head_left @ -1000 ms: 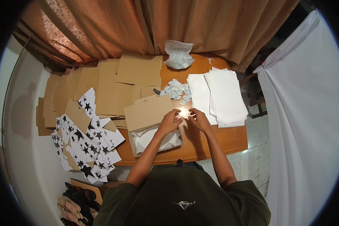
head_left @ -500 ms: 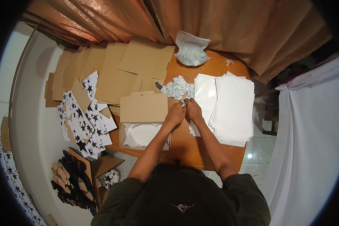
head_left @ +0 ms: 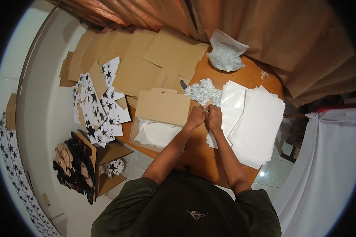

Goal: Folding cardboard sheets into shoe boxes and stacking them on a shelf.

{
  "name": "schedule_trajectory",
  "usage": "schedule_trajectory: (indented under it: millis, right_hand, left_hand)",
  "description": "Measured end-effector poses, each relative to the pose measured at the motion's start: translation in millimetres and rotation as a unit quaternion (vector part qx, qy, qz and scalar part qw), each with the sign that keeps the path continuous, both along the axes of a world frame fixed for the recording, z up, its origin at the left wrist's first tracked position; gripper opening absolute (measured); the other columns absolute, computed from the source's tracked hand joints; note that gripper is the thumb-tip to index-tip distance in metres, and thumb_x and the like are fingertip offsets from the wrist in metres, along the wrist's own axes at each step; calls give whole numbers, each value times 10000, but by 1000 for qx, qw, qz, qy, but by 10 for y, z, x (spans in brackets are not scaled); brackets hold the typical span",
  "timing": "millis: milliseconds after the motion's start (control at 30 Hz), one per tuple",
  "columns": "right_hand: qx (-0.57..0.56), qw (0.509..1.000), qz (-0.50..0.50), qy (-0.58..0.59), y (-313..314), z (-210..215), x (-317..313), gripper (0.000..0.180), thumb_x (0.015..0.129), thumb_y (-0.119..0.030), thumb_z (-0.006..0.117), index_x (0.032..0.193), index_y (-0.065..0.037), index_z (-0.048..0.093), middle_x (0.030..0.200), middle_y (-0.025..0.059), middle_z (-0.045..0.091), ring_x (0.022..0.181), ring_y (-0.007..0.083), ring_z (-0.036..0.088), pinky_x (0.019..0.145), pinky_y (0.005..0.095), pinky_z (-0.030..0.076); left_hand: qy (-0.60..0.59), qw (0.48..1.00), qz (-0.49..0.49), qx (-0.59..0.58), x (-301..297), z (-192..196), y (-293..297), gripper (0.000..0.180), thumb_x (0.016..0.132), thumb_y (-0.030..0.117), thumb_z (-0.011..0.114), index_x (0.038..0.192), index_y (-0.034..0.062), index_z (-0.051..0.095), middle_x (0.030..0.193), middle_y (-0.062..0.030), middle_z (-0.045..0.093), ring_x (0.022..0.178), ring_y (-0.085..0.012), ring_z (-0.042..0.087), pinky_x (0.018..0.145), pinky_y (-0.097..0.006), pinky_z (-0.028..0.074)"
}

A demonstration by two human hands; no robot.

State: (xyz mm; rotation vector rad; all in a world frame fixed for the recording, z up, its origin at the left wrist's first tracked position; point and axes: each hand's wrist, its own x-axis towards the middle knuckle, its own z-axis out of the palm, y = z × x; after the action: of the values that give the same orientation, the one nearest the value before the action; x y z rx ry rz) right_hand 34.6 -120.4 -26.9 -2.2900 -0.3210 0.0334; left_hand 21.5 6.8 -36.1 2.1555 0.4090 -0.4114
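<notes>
While the left hand [head_left: 195,116] and right hand [head_left: 214,117] press together, both curl closed on 1 small silvery packet [head_left: 205,111], just right of the open cardboard box [head_left: 162,106], near the white sheets [head_left: 251,118].

Warm, dim room seen through your fisheye lens

Your view bends hard toward a black rim; the white sheets [head_left: 254,118] glare brightly, the floor tile [head_left: 262,173] shows a glint, and your hands look slightly soft.
</notes>
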Motion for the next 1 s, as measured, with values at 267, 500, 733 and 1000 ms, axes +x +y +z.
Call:
schedule_trajectory:
  millis: [267, 500, 733, 1000]
  right_hand:
    - [245, 952, -42, 180, -145, 615, -265, 128, 884, -16, 721, 977, -21, 634, 842, 31, 636, 724, 95, 557, 673, 259, 498]
    - [285, 915, 61, 280, 253, 908, -656, 175, 914, -11, 664, 1088, 6, 658, 905, 45, 647, 823, 117, 645, 692, 259, 545]
    - [252, 912, 118, 300, 1068, 690, -1163, 137, 926, 30, 642, 1063, 28, 652, 902, 63, 631, 788, 127, 633, 675, 268, 590]
    - [123, 957, 88, 248, 1626, 439, -1551, 203, 889, -11, 697, 1087, 5, 657, 971, 108, 704, 831, 186, 699, 734, 307, 591]
  left_hand:
    - [-93, 993, -30, -73, -246, 649, 85, 108, 910, 68, 646, 970, -18, 623, 780, -110, 683, 702, -173, 672, 635, -326, 520]
    - [-85, 988, -28, -129, -875, 1177, 772, 116, 875, 37, 687, 947, -32, 628, 763, -123, 700, 697, -185, 697, 630, -320, 541]
    - [-37, 977, 47, -206, -1564, 1021, 1580, 88, 904, 36, 696, 917, -14, 625, 763, -93, 710, 666, -138, 700, 559, -276, 543]
    - [55, 979, 29, -193, -1835, 666, 2229, 277, 923, 114, 700, 1143, -33, 619, 954, -162, 731, 874, -214, 734, 668, -304, 590]
